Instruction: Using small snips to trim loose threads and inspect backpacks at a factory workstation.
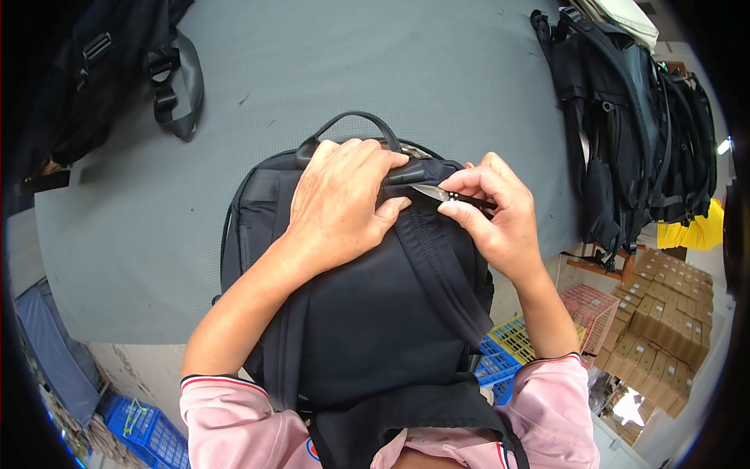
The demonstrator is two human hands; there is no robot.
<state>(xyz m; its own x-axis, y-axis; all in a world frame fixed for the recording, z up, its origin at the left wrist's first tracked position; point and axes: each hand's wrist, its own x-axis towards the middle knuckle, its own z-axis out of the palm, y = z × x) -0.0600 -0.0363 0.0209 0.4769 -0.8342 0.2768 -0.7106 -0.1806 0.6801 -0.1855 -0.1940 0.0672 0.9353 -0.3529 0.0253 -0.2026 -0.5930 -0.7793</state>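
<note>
A black backpack (367, 328) lies in front of me with its shoulder straps facing up and its carry handle (355, 116) at the far end. My left hand (336, 195) rests across its top, fingers and thumb closing on the fabric beside the strap base. Pinched between the thumb and fingers of my right hand (500, 215) is a pair of thread snips (430, 191) with a black grip. Their metal blades point left, close to the top of the right shoulder strap (437, 258). Whether the tips touch the fabric, I cannot tell.
The grey-covered table (234, 47) carries black bags with webbing straps (183, 94) at far left. Several black backpacks (609, 117) stand along its right edge. Plastic crates (590, 309) and stacked cardboard boxes (660, 313) are lower right; a blue crate (144, 430) sits lower left.
</note>
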